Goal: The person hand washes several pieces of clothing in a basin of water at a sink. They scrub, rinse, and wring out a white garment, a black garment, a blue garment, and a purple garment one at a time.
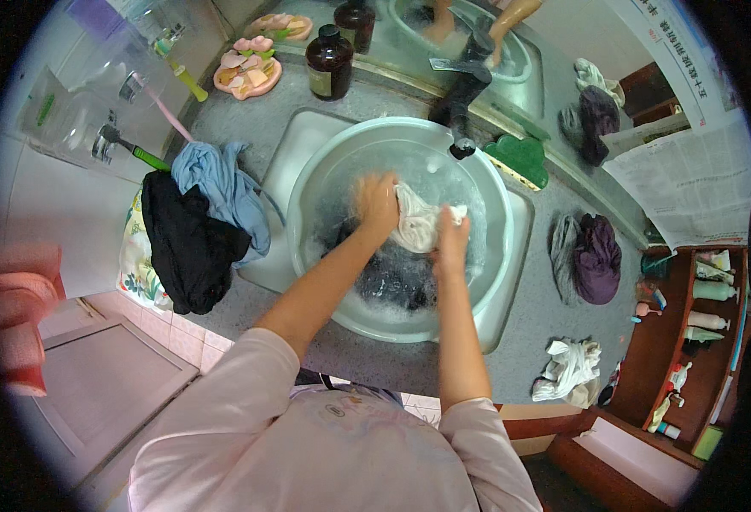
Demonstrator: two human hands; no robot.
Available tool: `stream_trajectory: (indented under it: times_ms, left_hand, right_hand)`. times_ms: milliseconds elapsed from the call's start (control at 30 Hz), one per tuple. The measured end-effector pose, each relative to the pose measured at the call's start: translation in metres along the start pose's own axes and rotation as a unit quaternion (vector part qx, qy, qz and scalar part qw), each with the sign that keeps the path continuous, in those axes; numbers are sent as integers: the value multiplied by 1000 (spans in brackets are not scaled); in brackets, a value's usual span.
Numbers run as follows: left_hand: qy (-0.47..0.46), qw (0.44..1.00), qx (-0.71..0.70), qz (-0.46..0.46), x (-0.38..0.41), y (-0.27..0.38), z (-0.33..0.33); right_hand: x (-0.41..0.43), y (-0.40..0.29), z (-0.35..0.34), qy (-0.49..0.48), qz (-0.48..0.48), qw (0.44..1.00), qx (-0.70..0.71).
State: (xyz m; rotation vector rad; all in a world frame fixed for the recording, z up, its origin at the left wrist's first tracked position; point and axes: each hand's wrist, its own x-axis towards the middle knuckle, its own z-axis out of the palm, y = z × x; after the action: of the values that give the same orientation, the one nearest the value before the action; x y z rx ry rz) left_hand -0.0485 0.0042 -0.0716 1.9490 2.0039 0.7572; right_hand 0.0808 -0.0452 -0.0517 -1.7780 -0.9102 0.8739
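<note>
A white wet cloth [416, 221] is stretched between my two hands over soapy water in a pale green plastic basin [401, 329]. My left hand [377, 201], slightly blurred, grips its left end. The right end is held in my right hand [453, 240], with a bit of cloth poking out past the fingers. Dark fabric [401, 278] lies in the water below both hands. The basin rests in a sink [279, 157], under a black faucet [462, 121] at its upper right rim.
Black clothing [189, 249] and a light blue garment [225, 192] are heaped left of the sink. A brown bottle [329, 64] and a pink soap dish [247, 75] stand behind. Purple fabric [597, 259] and white cloths [569, 371] lie on the right counter. A green sponge holder [521, 160] sits near the faucet.
</note>
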Motion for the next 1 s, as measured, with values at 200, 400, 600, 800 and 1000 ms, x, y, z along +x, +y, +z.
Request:
stream_trajectory:
  times_ms: [200, 400, 600, 800, 1000]
  left_hand:
    - [-112, 982, 136, 71, 7, 2, -14]
    - [-62, 987, -151, -11, 5, 64, -79]
    - [-145, 937, -307, 82, -42, 141, -155]
    - [-287, 523, -794, -115, 15, 48, -140]
    - [-254, 413, -822, -300, -3, 48, -107]
  right_hand:
    - [23, 22, 3, -24, -99, 905, -414]
    - [0, -89, -25, -120, 403, 845, 329]
    - [6, -39, -40, -295, 191, 790, 502]
    - [-21, -114, -54, -206, 335, 771, 501]
    - [-43, -119, -34, -229, 280, 745, 561]
